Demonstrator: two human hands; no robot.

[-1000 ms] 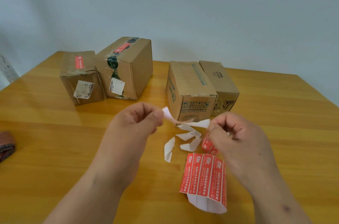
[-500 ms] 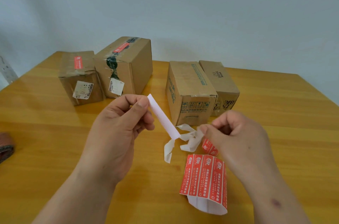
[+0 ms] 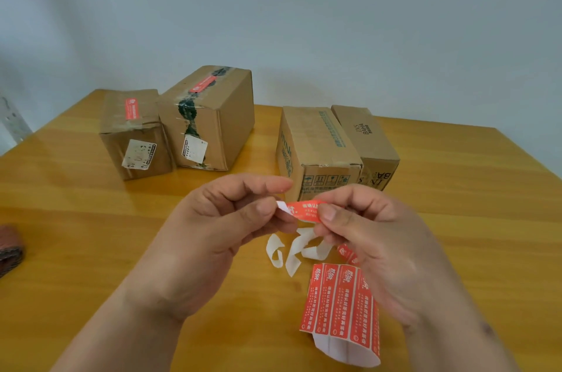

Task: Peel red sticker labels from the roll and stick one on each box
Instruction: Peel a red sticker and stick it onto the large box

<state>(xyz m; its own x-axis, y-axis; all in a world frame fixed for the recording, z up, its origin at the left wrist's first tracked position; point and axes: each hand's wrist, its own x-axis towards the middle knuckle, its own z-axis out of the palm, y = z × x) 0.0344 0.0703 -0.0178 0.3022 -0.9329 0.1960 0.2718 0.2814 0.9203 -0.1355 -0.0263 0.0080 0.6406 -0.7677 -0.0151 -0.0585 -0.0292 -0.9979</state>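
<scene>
Both thumbs and forefingers were clamped on one red label [image 3: 305, 209]: the left hand [image 3: 213, 237] pinched its white peeled end, the right hand [image 3: 380, 250] its other end. Curled backing strips [image 3: 292, 251] lay just below on the table [image 3: 76, 250]. The roll [image 3: 340, 304] sat at five o'clock. Labelled boxes [image 3: 182, 128] stood at eleven o'clock, bare boxes [image 3: 331, 146] at one.

Four boxes stand across the far half of the table [image 3: 91, 219] in two touching pairs — left pair [image 3: 182, 128], right pair [image 3: 334, 146] — with an open lane of bare wood between them. Near the hands, curled backing strips [image 3: 292, 253] and the sticker roll [image 3: 340, 304] clutter the near-right; a dark object [image 3: 9, 247] sits at the left edge.
</scene>
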